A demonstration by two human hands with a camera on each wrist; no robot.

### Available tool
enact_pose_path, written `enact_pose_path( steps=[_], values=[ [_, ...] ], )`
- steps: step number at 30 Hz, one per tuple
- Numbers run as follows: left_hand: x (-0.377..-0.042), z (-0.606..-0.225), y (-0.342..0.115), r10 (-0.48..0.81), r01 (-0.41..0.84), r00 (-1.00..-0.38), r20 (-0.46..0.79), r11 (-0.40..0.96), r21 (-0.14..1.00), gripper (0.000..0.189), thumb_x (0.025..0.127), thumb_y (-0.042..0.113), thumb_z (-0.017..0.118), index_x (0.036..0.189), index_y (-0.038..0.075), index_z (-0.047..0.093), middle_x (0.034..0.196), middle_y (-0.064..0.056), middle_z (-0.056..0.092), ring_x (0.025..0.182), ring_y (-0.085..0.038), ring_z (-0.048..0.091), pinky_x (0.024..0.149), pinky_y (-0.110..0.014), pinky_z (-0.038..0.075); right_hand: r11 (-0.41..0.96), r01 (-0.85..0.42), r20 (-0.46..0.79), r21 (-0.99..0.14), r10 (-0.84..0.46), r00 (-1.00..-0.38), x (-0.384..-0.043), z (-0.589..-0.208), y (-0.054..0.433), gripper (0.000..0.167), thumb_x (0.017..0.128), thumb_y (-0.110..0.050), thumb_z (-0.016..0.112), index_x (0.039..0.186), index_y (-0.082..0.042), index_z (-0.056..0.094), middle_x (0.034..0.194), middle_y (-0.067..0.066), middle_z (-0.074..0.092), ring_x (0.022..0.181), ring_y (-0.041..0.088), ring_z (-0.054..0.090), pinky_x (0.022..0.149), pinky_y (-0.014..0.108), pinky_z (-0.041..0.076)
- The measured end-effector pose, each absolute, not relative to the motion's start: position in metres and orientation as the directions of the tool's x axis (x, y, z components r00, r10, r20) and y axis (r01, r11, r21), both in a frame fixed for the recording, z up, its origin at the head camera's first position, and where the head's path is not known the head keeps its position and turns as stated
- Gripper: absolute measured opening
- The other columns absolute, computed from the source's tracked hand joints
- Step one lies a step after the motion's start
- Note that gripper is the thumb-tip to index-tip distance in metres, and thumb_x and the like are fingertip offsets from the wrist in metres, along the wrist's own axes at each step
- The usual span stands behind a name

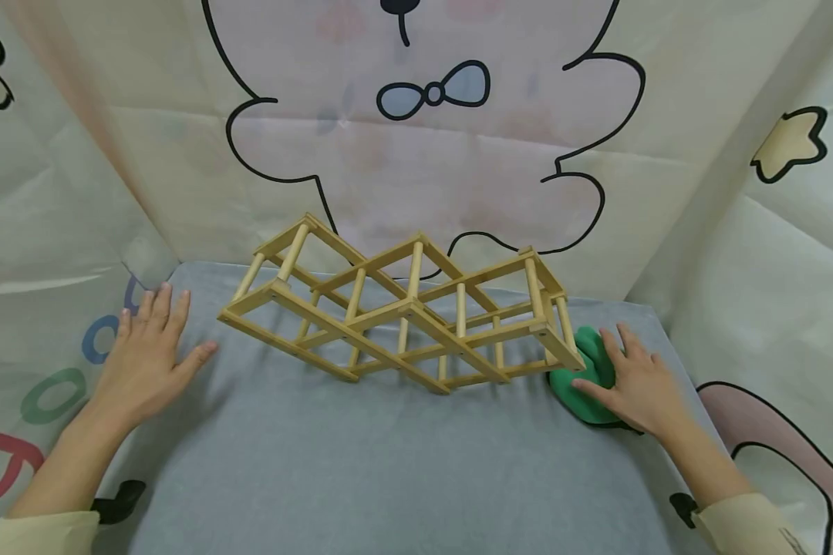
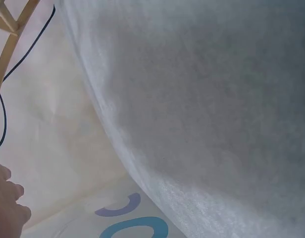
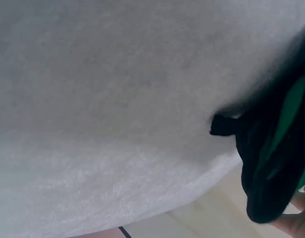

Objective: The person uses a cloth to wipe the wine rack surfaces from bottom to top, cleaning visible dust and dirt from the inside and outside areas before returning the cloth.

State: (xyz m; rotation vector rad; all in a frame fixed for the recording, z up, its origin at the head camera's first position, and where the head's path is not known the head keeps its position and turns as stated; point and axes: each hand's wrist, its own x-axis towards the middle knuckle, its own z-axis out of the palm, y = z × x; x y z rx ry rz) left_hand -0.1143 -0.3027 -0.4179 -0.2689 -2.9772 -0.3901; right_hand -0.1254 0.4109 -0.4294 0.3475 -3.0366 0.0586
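Note:
An expandable wooden lattice rack (image 1: 409, 308) with round dowels stands stretched out across the far half of the table. To its left, my left hand (image 1: 146, 358) has its fingers spread and holds nothing. Only some fingertips (image 2: 9, 198) of that hand show in the left wrist view. At the rack's right end lies a green, soft-looking item (image 1: 586, 385) with a dark underside; its kind is unclear. My right hand (image 1: 642, 385) is beside it with fingers spread, the thumb over its edge. The right wrist view shows the item's black side (image 3: 271, 163) close up, partly hiding the fingers.
A grey-blue cloth (image 1: 389, 478) covers the table. Behind it hangs a pale printed curtain (image 1: 430, 177) with a bow-tie drawing, and similar printed sheets (image 1: 770, 270) enclose both sides. The rack's far side stands near the back curtain.

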Motion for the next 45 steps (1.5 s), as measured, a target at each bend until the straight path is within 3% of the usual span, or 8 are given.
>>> enact_pose_path(
  steps=[12, 21, 29, 36, 40, 45],
  values=[
    [-0.104, -0.406, -0.291, 0.207, 0.298, -0.930, 0.302, 0.906, 0.299, 0.085, 0.110, 0.050, 0.046, 0.165, -0.004, 0.012, 0.173, -0.023, 0.000, 0.159, -0.045, -0.001, 0.128, -0.059, -0.009, 0.983, -0.160, -0.010, -0.091, -0.161, -0.987, -0.144, -0.446, 0.408, 0.118, 0.088, -0.074, 0.067, 0.163, 0.004, 0.022, 0.160, 0.042, 0.024, 0.133, 0.065, 0.042, 0.087, 0.077, 0.051],
    [-0.102, -0.401, -0.274, 0.250, 0.392, -0.878, 0.408, 0.864, 0.316, 0.084, 0.109, 0.053, 0.046, 0.165, -0.003, 0.019, 0.172, -0.024, 0.011, 0.159, -0.043, 0.010, 0.129, -0.061, 0.002, 0.982, -0.127, -0.115, -0.139, -0.143, -0.983, -0.151, -0.448, 0.398, 0.126, 0.085, -0.079, 0.065, 0.166, 0.001, 0.012, 0.162, 0.040, 0.020, 0.137, 0.066, 0.035, 0.088, 0.079, 0.049],
    [-0.103, -0.403, -0.262, 0.289, 0.460, -0.843, 0.454, 0.826, 0.327, 0.082, 0.109, 0.053, 0.048, 0.165, -0.001, 0.023, 0.172, -0.022, 0.016, 0.159, -0.040, 0.014, 0.131, -0.054, 0.004, 0.978, -0.156, -0.086, -0.140, -0.169, -0.982, -0.151, -0.457, 0.395, 0.129, 0.081, -0.080, 0.070, 0.168, -0.004, 0.012, 0.158, 0.042, 0.027, 0.120, 0.065, 0.053, 0.069, 0.068, 0.058],
    [-0.103, -0.406, -0.257, 0.281, 0.484, -0.828, 0.486, 0.796, 0.364, 0.079, 0.107, 0.050, 0.053, 0.164, 0.001, 0.028, 0.170, -0.023, 0.023, 0.159, -0.037, 0.019, 0.132, -0.050, 0.007, 0.971, -0.170, -0.069, -0.167, -0.184, -0.981, -0.155, -0.458, 0.396, 0.115, 0.088, -0.065, 0.074, 0.167, -0.002, 0.016, 0.152, 0.045, 0.032, 0.114, 0.061, 0.059, 0.074, 0.069, 0.057],
    [-0.102, -0.409, -0.255, 0.272, 0.488, -0.822, 0.500, 0.788, 0.374, 0.078, 0.107, 0.051, 0.053, 0.165, 0.004, 0.029, 0.170, -0.022, 0.025, 0.158, -0.037, 0.020, 0.132, -0.051, 0.010, 0.963, -0.180, -0.053, -0.200, -0.194, -0.980, -0.158, -0.457, 0.395, 0.101, 0.093, -0.047, 0.076, 0.165, -0.001, 0.022, 0.150, 0.042, 0.036, 0.117, 0.061, 0.057, 0.082, 0.073, 0.054],
    [-0.105, -0.413, -0.251, 0.248, 0.504, -0.801, 0.544, 0.770, 0.391, 0.076, 0.107, 0.050, 0.054, 0.164, 0.005, 0.032, 0.167, -0.022, 0.032, 0.156, -0.040, 0.027, 0.131, -0.048, 0.015, 0.943, -0.235, -0.006, -0.235, -0.244, -0.970, -0.158, -0.456, 0.396, 0.086, 0.095, -0.020, 0.074, 0.163, 0.002, 0.028, 0.146, 0.041, 0.041, 0.106, 0.055, 0.064, 0.082, 0.069, 0.055]
  ],
)
